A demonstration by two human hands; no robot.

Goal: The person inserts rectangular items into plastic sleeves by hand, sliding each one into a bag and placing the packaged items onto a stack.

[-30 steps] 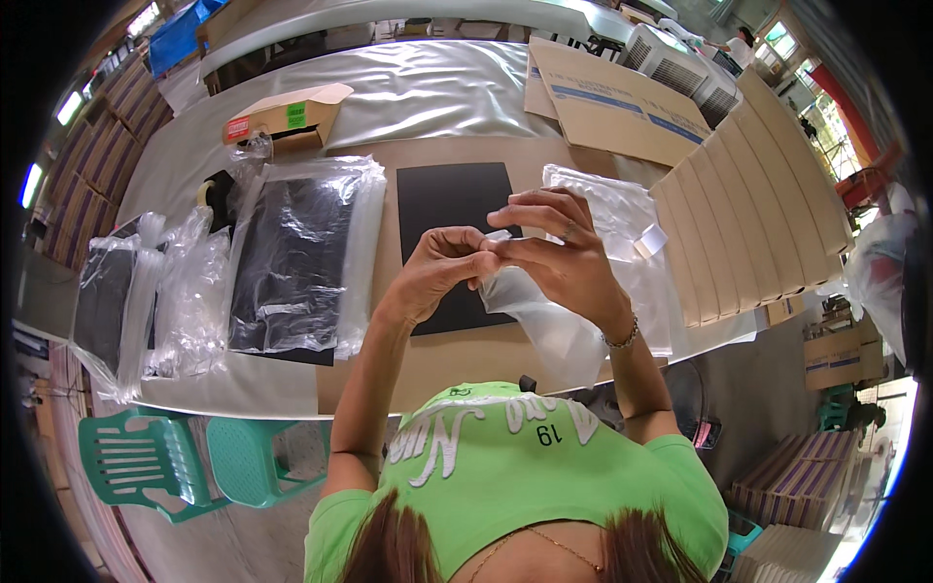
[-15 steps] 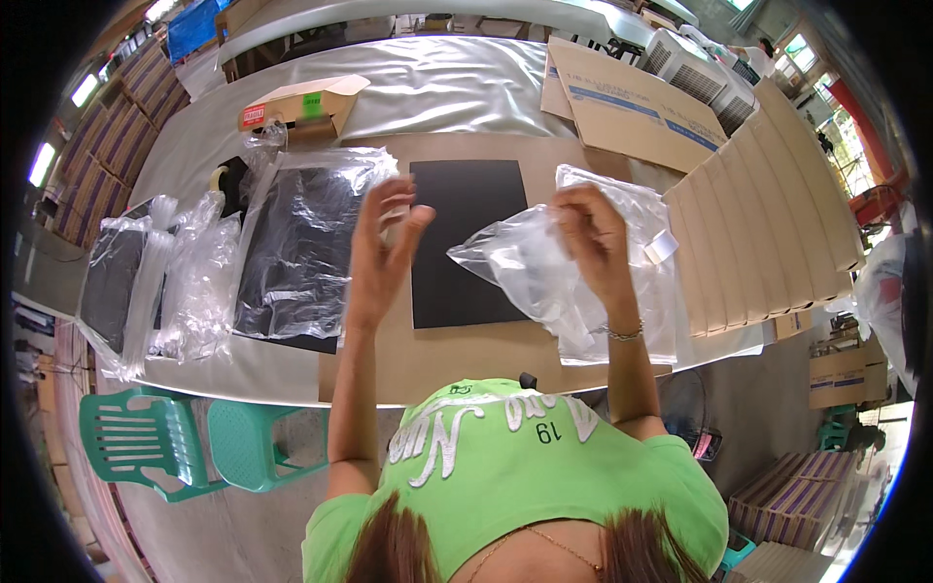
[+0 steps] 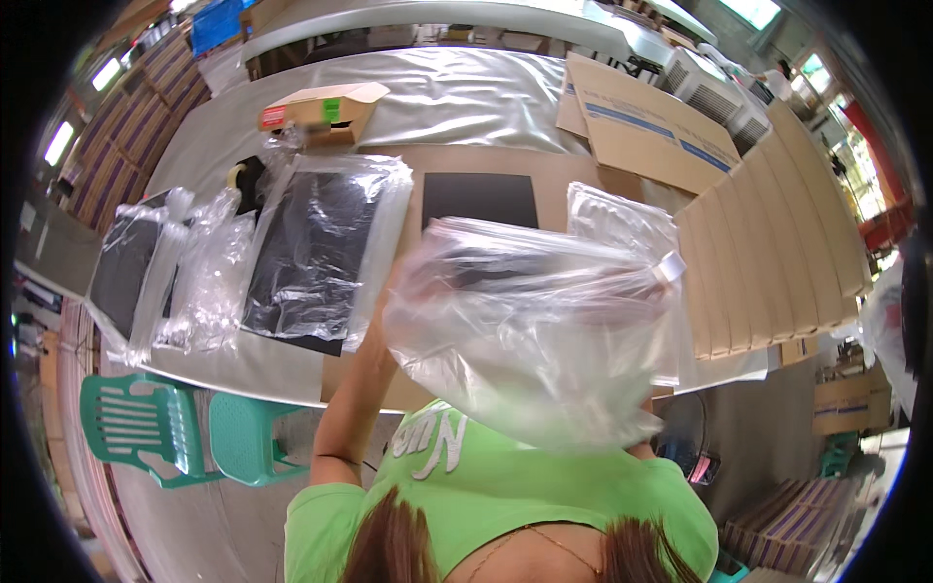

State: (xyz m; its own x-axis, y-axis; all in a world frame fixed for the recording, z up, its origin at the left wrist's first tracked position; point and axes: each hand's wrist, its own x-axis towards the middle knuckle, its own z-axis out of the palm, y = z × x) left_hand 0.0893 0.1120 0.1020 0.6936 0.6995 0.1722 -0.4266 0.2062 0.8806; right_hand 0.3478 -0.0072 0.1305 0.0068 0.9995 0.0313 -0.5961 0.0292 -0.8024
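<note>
A large clear plastic bag (image 3: 535, 340) is spread in the air between my hands, over the table's near edge and in front of my shirt. Blurred through the film, my left hand (image 3: 428, 267) is at the bag's left side, and it appears closed on it. My right hand and forearm are mostly covered by the film; the bag's right part hangs from that side. Beyond the bag, the far part of a black flat panel (image 3: 481, 199) shows on brown cardboard. To the right is a pile of clear plastic bags (image 3: 617, 214) with a white tape piece (image 3: 671, 267).
Plastic-wrapped black panels (image 3: 316, 253) and crumpled film (image 3: 209, 262) lie at the left, by a tape roll (image 3: 236, 177). An opened carton (image 3: 330, 107) stands at the back. Flat cardboard (image 3: 641, 117) and a row of cardboard pieces (image 3: 768, 243) are at the right. Green chairs (image 3: 146, 418) stand front left.
The clear bag has been lifted off the right side and spread across the middle, covering much of the black panel. My left hand, formerly apart from it, is now at its left side.
</note>
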